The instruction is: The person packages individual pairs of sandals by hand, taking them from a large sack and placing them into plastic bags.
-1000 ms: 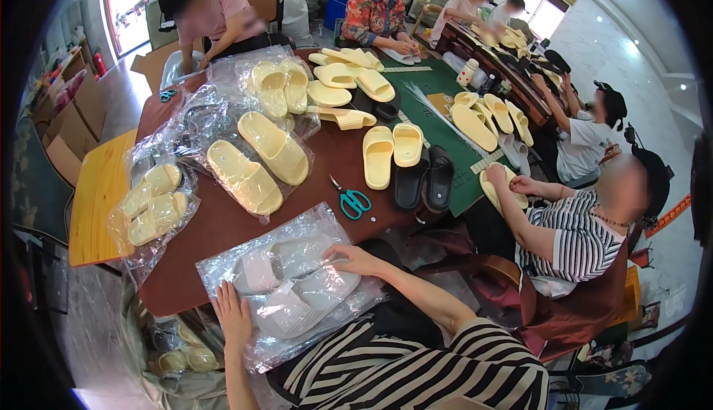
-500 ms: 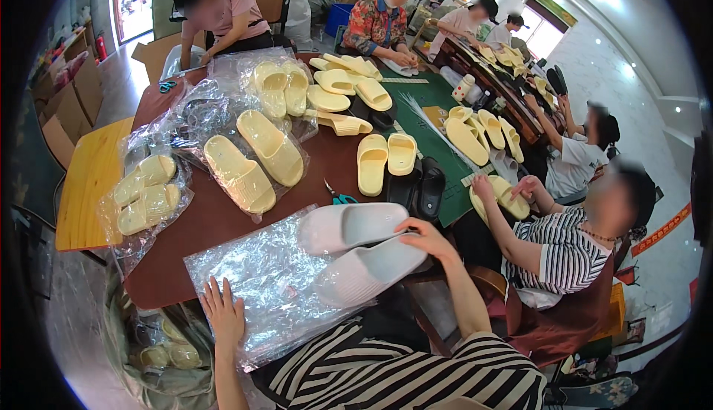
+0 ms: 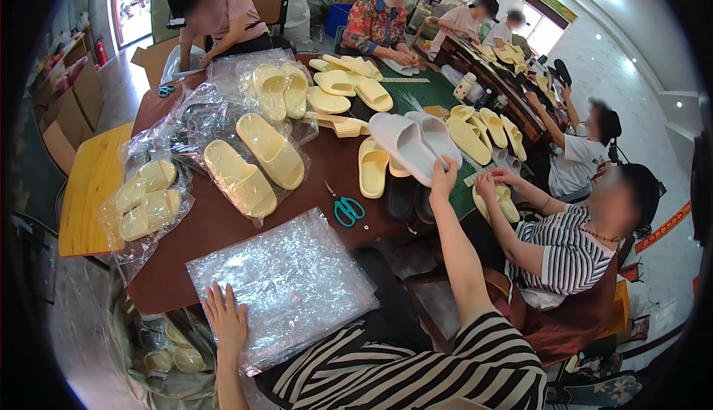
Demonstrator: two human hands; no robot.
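In my right hand is a pair of pale grey slippers, gripped near the heel ends and raised over the right side of the table. Fingers spread, my left hand rests on the left edge of a stack of clear plastic bags at the table's near edge. Teal-handled scissors lie just beyond the stack. Under the raised pair, yellow slippers and black slippers are partly covered.
Yellow slippers in clear bags cover the table's left half. A sack with bagged slippers stands below its left edge. At right, a co-worker in a striped top handles yellow slippers. Other people sit farther back.
My right hand has lifted the grey slippers off the bag stack and carried them away from me, to the right. The scissors now show fully. My left hand has stayed put.
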